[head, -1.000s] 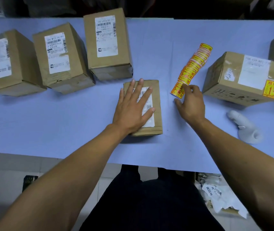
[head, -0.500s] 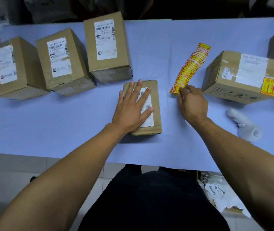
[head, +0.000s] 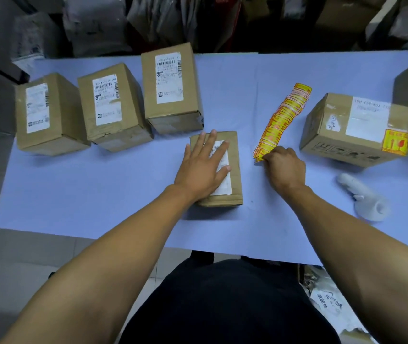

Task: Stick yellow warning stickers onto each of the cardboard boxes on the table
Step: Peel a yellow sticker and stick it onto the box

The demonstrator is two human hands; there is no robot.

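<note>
**Pinch at strip end: peel could go wrong**

Right hand [head: 285, 167] grip is curled, fingertips pinching the near end of the long strip of yellow-and-red warning stickers [head: 281, 120], which lies flat on the lilac-covered counter [head: 98, 189], running away from the person btwn the small box and the right-hand box. Left hand [head: 203, 167] is spread flat, fingers straight, pressing the top of the small flat brown cardboard box [head: 232, 170] w/ its white shipping label, right in front of the person.

Risks, as I judge them:
- Strip isn't held down elsewhere; a pull may lift the whole strip rather than free one sticker.
- Thin sticker may curl, fold onto itself or stick to the fingers.
- Left hand covers most of the box top; little bare cardboard, so sticker may land on the label/barcode unless the hand shifts.

Further out: three upright brown cardboard boxes w/ white labels [head: 108, 105] in a row at far left show no yellow sticker on visible faces. Larger brown cardboard box at right [head: 334, 130] already carries one. White plastic tool [head: 362, 197] lies near the right forearm; a sweep of the arm could knock it.
</note>
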